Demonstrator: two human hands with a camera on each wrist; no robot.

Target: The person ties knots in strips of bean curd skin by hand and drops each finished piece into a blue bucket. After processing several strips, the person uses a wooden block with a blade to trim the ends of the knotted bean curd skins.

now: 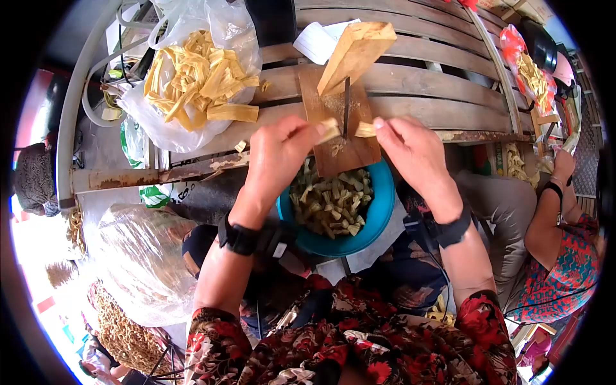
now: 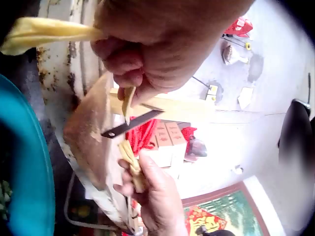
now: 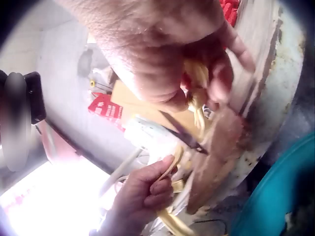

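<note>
A thin dark blade [image 1: 346, 109] stands upright on a wooden board [image 1: 357, 149]. To its left, my left hand [image 1: 276, 154] pinches a yellow strip [image 1: 330, 130]; in the left wrist view a long end of strip [image 2: 49, 31] sticks out behind that hand. On the blade's other side my right hand [image 1: 417, 154] pinches a short yellow piece [image 1: 366, 130], which looks folded or knotted in the right wrist view [image 3: 198, 112]. Both pieces are close to the blade; whether either touches it, I cannot tell. Below the board, a teal basin [image 1: 384, 215] holds many cut pieces [image 1: 327, 202].
A plastic bag of yellow strips [image 1: 199, 83] lies on the slatted bench [image 1: 410, 80] at the left. A wooden block [image 1: 356, 54] rises behind the blade. White paper [image 1: 316, 42] lies beyond it. Another person's arm [image 1: 548, 218] is at the right.
</note>
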